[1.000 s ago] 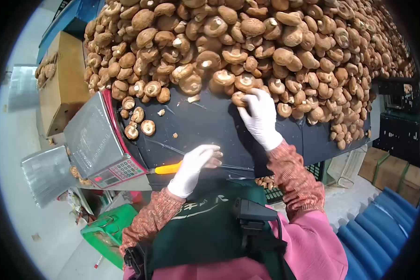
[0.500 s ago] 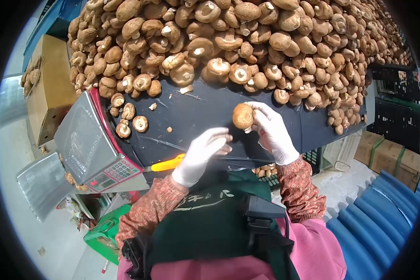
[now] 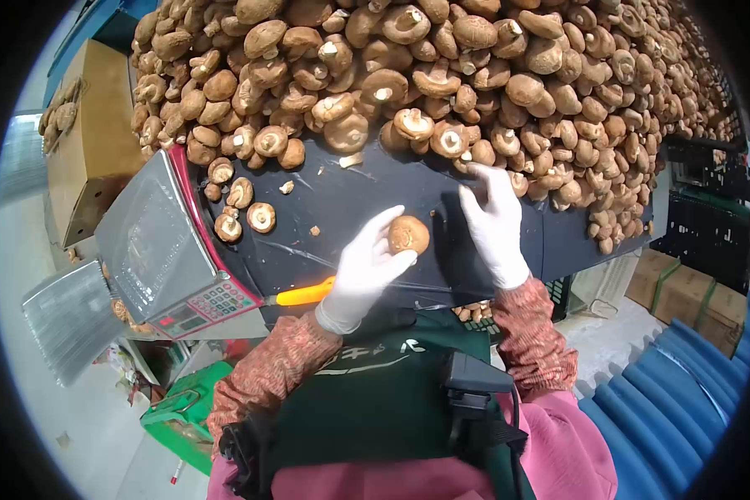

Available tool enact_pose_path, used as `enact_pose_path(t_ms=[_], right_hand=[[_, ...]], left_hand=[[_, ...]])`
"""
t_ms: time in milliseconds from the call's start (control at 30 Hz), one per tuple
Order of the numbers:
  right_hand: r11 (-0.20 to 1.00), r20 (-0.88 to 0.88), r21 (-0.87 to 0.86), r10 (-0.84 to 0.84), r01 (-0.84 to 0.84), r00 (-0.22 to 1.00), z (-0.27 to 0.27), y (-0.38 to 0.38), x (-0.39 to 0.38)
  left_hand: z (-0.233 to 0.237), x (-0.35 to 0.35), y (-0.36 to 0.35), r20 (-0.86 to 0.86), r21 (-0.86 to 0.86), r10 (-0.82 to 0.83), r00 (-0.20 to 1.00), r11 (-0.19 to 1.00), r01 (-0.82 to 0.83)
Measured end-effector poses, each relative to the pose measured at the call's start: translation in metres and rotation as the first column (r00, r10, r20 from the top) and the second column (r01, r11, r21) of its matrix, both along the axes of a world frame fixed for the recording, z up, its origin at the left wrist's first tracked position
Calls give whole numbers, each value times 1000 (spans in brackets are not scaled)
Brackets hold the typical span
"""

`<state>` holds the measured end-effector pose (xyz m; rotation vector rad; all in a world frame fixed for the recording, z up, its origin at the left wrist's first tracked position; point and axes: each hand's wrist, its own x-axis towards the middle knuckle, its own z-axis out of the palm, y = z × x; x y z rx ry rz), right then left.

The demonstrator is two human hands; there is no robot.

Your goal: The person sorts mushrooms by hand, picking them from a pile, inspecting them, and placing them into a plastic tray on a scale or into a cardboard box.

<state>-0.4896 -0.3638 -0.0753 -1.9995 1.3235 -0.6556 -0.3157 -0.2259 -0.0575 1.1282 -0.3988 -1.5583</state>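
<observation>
White-gloved, my left hand grips a single brown shiitake mushroom between thumb and fingers, above the dark tabletop. My right hand, gloved too, reaches to the front edge of the big shiitake pile. Its thumb and fingers are apart with nothing between them, and the fingertips come close to the nearest mushrooms. An orange-handled tool lies beside my left wrist; its working end is partly hidden. Several loose mushrooms rest on the table to the left, stems showing.
A digital scale with a red-edged keypad stands at the left, stacked clear plastic trays beside it. Behind is a cardboard box. A green bag sits low left, and blue corrugated material low right.
The mushroom has passed from my right hand to my left. My right hand has moved up toward the pile, opened and without it. The whole view has shifted slightly.
</observation>
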Motion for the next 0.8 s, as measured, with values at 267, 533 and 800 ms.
enact_pose_path(t_ms=[267,533,800], right_hand=[[851,-265,-497,38,-170,964,-30,-55,29],[668,661,673,-349,-318,664,24,-24,14],[642,685,651,-267,-405,678,40,-1,36]], left_hand=[[2,5,5,-60,40,9,998,999,-6],[1,9,7,-226,-26,58,972,998,-65],[5,27,17,-178,-83,64,982,993,-80]])
